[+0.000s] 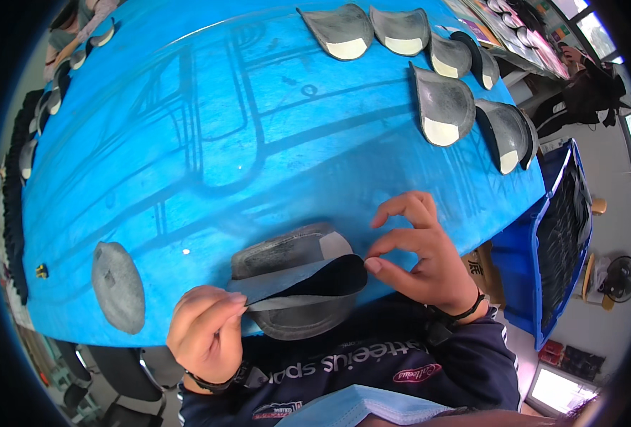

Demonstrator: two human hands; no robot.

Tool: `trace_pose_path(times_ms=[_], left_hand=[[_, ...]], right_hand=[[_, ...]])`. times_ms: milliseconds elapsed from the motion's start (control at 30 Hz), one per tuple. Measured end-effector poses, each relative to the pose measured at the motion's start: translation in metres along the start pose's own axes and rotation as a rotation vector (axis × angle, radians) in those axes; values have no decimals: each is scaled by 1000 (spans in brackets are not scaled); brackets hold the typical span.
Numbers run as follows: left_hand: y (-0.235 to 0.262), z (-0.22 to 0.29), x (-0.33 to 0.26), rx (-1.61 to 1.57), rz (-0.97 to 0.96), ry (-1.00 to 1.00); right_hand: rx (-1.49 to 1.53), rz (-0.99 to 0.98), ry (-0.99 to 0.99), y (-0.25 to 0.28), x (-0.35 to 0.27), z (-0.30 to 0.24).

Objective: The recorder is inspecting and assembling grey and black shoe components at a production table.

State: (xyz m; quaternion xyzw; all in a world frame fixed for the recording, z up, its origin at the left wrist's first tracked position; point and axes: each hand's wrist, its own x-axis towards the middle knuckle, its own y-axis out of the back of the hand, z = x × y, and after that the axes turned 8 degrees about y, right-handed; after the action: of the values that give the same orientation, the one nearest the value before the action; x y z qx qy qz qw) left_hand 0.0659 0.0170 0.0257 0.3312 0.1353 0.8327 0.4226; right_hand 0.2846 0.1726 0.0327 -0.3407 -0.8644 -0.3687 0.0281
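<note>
A curved dark piece (305, 317) of grey and black padded material is held bent at the table's near edge, its black inner side gaping upward. My left hand (209, 331) pinches its left end between thumb and fingers. At its right end, the thumb and forefinger of my right hand (422, 263) close on the rim, the other fingers raised and curled. Right behind it lies another dark curved piece (276, 252) with a white patch at its right corner, partly covered by the held one. Farther left, a grey oval piece (118, 288) rests flat on the blue table (209, 171).
Several curved grey pieces with white ends (444, 107) lie at the table's far right. More line the left edge, near another person's arm (80, 35). A blue crate (522, 249) of black pieces stands to the right, with a fan (620, 277) beyond it.
</note>
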Motion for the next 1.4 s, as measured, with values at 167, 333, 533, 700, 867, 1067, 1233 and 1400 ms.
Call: trace_pose_path(times_ms=[167, 333, 533, 700, 867, 1067, 1233, 1400], left_hand=[[-1, 1, -2, 17, -2, 6], [3, 2, -1, 23, -33, -11], [8, 12, 9, 62, -202, -37], [5, 12, 12, 82, -245, -51], [4, 13, 15, 93, -267, -22], [6, 16, 16, 137, -291, 13], [4, 7, 10, 133, -238, 65], [-9, -16, -6, -7, -98, -16]], right_hand=[[62, -10, 0, -2, 0, -1], [-24, -54, 16, 0, -2, 3], [-78, -21, 5, -7, -4, 9], [-116, -22, -11, -10, -6, 14], [-137, -36, -12, -13, -3, 13], [-310, 61, -64, -18, -2, 19], [-249, 149, -60, -18, -3, 24], [52, 371, 0, -21, -4, 22]])
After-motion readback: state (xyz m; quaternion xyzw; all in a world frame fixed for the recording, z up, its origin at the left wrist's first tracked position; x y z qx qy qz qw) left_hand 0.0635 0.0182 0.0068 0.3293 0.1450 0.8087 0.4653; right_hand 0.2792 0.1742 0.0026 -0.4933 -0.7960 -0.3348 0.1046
